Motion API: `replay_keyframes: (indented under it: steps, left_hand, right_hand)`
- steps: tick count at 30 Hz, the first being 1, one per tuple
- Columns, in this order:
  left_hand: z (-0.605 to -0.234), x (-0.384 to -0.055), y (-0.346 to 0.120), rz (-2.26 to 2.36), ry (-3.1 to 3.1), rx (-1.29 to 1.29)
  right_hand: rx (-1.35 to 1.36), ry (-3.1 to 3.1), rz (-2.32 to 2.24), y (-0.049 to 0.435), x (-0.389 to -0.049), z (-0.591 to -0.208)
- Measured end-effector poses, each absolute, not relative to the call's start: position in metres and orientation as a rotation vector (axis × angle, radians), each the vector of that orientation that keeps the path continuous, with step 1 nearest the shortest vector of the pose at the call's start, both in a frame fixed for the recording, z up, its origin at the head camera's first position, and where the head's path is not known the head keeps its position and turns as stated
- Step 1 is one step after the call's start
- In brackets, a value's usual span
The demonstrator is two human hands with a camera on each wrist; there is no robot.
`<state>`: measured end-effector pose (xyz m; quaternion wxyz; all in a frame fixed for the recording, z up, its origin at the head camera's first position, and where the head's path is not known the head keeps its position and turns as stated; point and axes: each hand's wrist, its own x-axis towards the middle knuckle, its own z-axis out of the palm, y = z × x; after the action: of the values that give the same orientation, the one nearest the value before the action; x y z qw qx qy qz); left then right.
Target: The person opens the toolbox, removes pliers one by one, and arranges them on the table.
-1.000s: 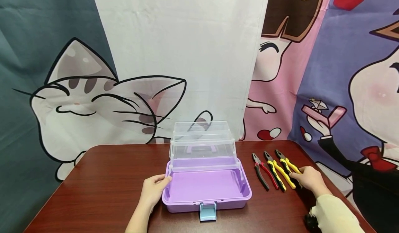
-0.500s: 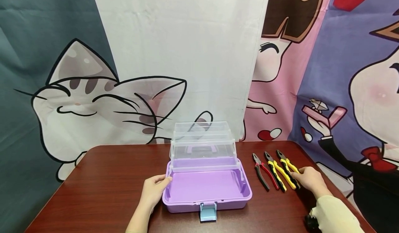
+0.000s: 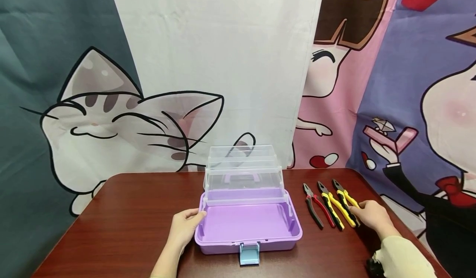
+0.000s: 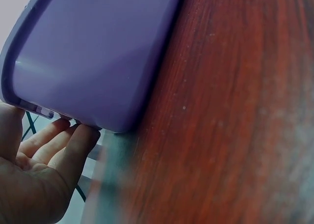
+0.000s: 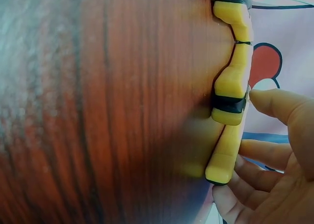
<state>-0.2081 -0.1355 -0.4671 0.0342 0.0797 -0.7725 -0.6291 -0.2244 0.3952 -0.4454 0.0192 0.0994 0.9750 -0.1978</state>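
A purple toolbox point(image 3: 247, 224) stands on the table with its clear lid point(image 3: 243, 174) tipped back and a blue latch point(image 3: 249, 254) hanging in front. My left hand point(image 3: 183, 228) grips its left rim; in the left wrist view, fingers point(image 4: 73, 150) touch the end wall. To the right lie pliers with red and black handles point(image 3: 319, 207), then middle pliers with yellow and black handles point(image 3: 334, 207). My right hand point(image 3: 373, 217) pinches the handles of the rightmost yellow-and-black pliers point(image 3: 343, 194), which lie on the table. The hand partly hides these handles.
The dark red wooden table point(image 3: 126, 224) reaches left of the toolbox and in front of it. Behind the table hangs a printed cloth point(image 3: 230, 63) with cartoon figures. The right table edge runs close beside my right hand.
The handle ends of the rightmost pliers have come into view beside the right hand, closer to the middle pliers. The left hand stays on the toolbox rim. The head view has shifted slightly.
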Motion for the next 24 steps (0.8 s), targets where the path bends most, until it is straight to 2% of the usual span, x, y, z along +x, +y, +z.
replay_keyframes:
  steps: [24]
  left_hand:
    - [-0.468, -0.2085, -0.137, -1.939, -2.386, 0.269]
  right_hand:
    - [0.287, 3.016, -0.597, 0.3961, -0.2234, -0.4437]
